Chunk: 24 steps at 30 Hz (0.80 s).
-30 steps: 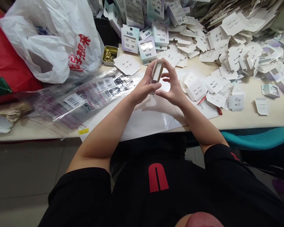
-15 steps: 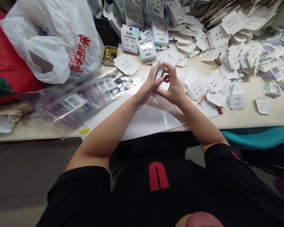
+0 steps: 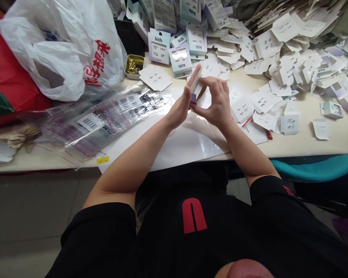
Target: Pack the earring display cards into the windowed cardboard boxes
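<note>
A small box (image 3: 193, 98) with a purple edge and a white face stands upright between my hands, above a white sheet (image 3: 174, 150). My left hand (image 3: 181, 105) lies flat along its left side, fingers stretched out and pointing up. Curled round the right side, my right hand (image 3: 217, 99) grips the box between thumb and fingers. Beyond the hands are boxes marked "kids" (image 3: 181, 60) and a white card with small earrings (image 3: 155, 78). The inside of the held box is too small to make out.
Clear plastic bags (image 3: 104, 119) lie at left, beside a white carrier bag (image 3: 63, 50) and a red bag (image 3: 14, 77). A metal tin (image 3: 133, 66) holds gold pieces. Many earring cards (image 3: 290, 69) are heaped at right, and a red-handled tool (image 3: 268, 134) lies near them.
The fingers of my left hand have straightened against the box. My right hand has shifted slightly right, and the purple edge of the box now shows.
</note>
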### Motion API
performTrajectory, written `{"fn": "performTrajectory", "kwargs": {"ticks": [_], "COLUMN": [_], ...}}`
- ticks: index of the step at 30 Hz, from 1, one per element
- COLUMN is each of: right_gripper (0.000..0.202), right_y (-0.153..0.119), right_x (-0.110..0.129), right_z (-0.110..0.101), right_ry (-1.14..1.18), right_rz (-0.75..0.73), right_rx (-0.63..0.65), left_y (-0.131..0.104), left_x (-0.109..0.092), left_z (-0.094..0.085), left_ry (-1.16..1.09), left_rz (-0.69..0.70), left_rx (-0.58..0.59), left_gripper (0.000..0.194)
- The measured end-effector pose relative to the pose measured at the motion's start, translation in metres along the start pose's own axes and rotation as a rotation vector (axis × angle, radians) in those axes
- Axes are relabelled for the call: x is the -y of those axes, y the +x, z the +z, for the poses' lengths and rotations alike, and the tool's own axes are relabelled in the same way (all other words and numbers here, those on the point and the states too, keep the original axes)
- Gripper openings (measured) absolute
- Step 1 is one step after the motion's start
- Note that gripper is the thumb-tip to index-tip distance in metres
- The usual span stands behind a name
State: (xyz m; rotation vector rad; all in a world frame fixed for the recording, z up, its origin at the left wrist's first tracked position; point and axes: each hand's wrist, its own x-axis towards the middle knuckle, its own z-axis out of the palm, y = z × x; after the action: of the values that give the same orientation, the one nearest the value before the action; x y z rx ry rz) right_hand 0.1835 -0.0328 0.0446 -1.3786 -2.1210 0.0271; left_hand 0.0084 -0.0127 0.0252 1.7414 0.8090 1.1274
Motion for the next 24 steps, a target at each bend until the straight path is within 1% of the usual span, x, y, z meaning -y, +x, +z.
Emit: {"fn": "performTrajectory", "kwargs": {"ticks": [3, 5, 6, 8, 11, 13, 15, 17, 18, 21, 24], "right_gripper": [0.072, 0.074, 0.076, 0.08, 0.078, 0.077, 0.079, 0.084, 0.088, 0.098, 0.097], "right_y": [0.0, -0.001, -0.001, -0.002, -0.003, -0.002, -0.001, 0.0, 0.0, -0.001, -0.002], "right_x": [0.0, 0.001, 0.003, 0.005, 0.008, 0.01, 0.012, 0.014, 0.014, 0.01, 0.002], "right_z": [0.001, 0.003, 0.004, 0.004, 0.002, 0.0, -0.001, 0.0, 0.0, 0.004, 0.006], "right_ry": [-0.046, -0.06, -0.062, -0.047, -0.009, -0.001, -0.01, -0.028, -0.035, -0.048, -0.068], "right_rz": [-0.052, -0.085, -0.099, -0.115, -0.125, -0.124, -0.103, -0.061, -0.043, -0.04, -0.064], "right_rx": [-0.019, -0.035, -0.04, -0.046, -0.034, -0.004, 0.052, 0.101, 0.107, 0.053, -0.002], "left_y": [0.003, 0.004, 0.004, 0.003, 0.0, -0.001, -0.002, -0.002, -0.002, 0.0, 0.004], "left_x": [-0.007, -0.008, -0.008, -0.008, -0.012, -0.015, -0.016, -0.015, -0.014, -0.008, -0.002], "left_z": [-0.002, -0.003, -0.004, -0.005, -0.005, -0.004, -0.003, -0.002, -0.002, -0.002, -0.003], "left_ry": [-0.186, -0.295, -0.34, -0.383, -0.339, -0.335, -0.4, -0.479, -0.505, -0.523, -0.512], "left_rz": [-0.121, -0.207, -0.23, -0.234, -0.232, -0.253, -0.253, -0.234, -0.226, -0.22, -0.242], "left_rx": [0.063, 0.078, 0.08, 0.078, 0.076, 0.082, 0.08, 0.064, 0.05, -0.005, -0.044], "left_gripper": [0.062, 0.058, 0.055, 0.052, 0.054, 0.051, 0.047, 0.05, 0.052, 0.052, 0.047]}}
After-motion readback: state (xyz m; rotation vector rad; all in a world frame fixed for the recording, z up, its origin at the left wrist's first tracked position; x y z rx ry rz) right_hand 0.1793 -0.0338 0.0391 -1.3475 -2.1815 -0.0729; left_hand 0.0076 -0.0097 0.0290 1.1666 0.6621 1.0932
